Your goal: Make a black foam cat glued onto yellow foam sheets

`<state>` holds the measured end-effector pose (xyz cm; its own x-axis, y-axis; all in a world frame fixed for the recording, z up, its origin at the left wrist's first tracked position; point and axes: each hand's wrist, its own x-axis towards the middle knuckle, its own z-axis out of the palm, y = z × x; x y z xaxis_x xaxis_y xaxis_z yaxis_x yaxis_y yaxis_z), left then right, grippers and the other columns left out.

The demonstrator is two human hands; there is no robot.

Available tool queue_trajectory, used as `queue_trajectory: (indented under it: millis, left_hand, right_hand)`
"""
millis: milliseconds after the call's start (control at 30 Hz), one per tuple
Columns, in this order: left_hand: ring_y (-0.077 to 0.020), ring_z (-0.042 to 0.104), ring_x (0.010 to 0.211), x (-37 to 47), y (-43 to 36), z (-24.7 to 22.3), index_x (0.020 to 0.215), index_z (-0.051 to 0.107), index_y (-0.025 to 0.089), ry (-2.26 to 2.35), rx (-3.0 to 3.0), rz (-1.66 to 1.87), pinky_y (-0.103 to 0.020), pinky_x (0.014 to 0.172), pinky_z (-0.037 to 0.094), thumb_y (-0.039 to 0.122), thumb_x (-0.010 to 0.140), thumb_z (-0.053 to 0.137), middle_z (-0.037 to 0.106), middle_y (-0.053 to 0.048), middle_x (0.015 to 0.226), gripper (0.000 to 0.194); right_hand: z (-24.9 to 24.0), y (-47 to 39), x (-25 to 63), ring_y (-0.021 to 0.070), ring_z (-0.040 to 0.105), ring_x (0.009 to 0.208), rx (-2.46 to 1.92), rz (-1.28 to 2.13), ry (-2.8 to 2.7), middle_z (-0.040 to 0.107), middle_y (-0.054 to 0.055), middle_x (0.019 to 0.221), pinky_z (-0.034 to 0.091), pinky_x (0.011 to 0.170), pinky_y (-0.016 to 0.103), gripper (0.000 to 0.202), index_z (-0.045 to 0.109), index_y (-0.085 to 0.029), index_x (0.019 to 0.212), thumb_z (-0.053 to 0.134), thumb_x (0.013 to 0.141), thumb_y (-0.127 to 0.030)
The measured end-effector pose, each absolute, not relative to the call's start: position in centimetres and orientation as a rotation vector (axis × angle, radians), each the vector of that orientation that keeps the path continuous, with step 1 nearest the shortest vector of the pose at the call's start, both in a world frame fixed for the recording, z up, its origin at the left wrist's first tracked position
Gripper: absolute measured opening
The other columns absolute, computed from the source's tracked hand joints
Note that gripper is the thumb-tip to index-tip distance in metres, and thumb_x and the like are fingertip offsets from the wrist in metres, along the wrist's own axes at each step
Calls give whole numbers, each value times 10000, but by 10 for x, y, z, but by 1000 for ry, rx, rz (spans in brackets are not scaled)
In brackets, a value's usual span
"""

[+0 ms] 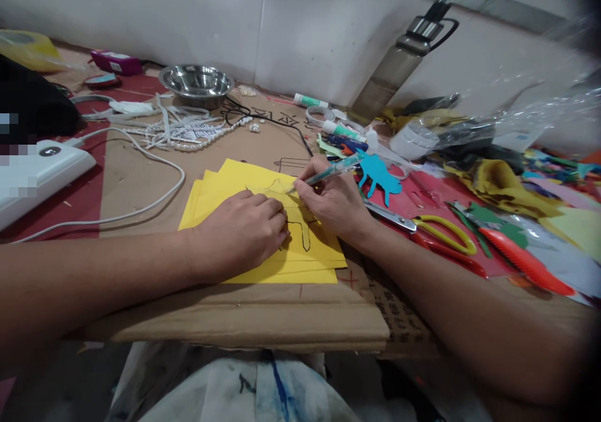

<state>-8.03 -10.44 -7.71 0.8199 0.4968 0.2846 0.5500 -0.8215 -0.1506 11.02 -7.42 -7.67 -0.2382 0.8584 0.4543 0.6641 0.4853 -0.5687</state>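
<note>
My right hand grips a clear pen with a blue-green pattern, its tip touching the top yellow sheet. Under both hands lies a small uneven stack of yellow paper. A black outline is drawn on the top sheet, partly covered by my left hand. That hand rests on the paper with its fingers curled and close together; whatever may be beneath them is hidden. A blue paper cutout of an animal with legs lies just right of the pen. Beside my right wrist are scissors with yellow and red handles.
Cardboard covers the table. An orange-red cutter and paper scraps lie at right. Behind stand a steel bowl and a tilted-looking bottle. Glue sticks and tape lie near it. A white cable runs from a white device.
</note>
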Motion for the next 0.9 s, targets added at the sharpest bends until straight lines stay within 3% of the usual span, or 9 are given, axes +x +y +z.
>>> queue_trajectory:
  millis: [267,400,500,667,900]
  left_hand:
    - [-250,696,891,-81,-105,-76,1011,723,125,-813,-2785,-325,-375,716,503,267,961,502,735,-97,1049,268]
    - [-251,694,883,-82,-105,-76,1043,709,119,-852,-2808,-348,-395,734,519,264,968,486,734,-93,1034,276]
    - [-245,686,900,-82,-105,-76,1059,696,135,-904,-2861,-356,-401,761,524,260,969,482,728,-80,1036,263]
    - [-252,659,919,-83,-104,-76,1105,675,158,-974,-2896,-379,-415,802,517,259,961,494,707,-79,1061,252]
    - [-274,630,996,-83,-103,-74,1092,688,146,-1035,-2954,-299,-442,859,503,266,966,477,685,-99,1106,273]
  right_hand:
    - [-75,-74,113,101,473,533,-1222,397,-1948,530,-39,596,363,531,254,138,518,-204,735,560,846,-273]
    - [-70,-73,125,116,573,654,-1119,447,-1886,637,1,808,453,623,271,118,594,-202,871,551,910,-304]
    - [-67,-68,143,161,630,846,-1068,254,-1935,689,34,937,493,776,320,107,659,-213,927,572,918,-275]
    - [-66,-48,180,223,604,1009,-1104,-56,-2167,674,106,1060,462,906,383,257,703,-185,1094,541,895,-168]
    - [-75,-29,197,293,497,1088,-1585,-293,-2442,681,115,1123,342,885,433,368,725,-246,1158,458,927,-141]
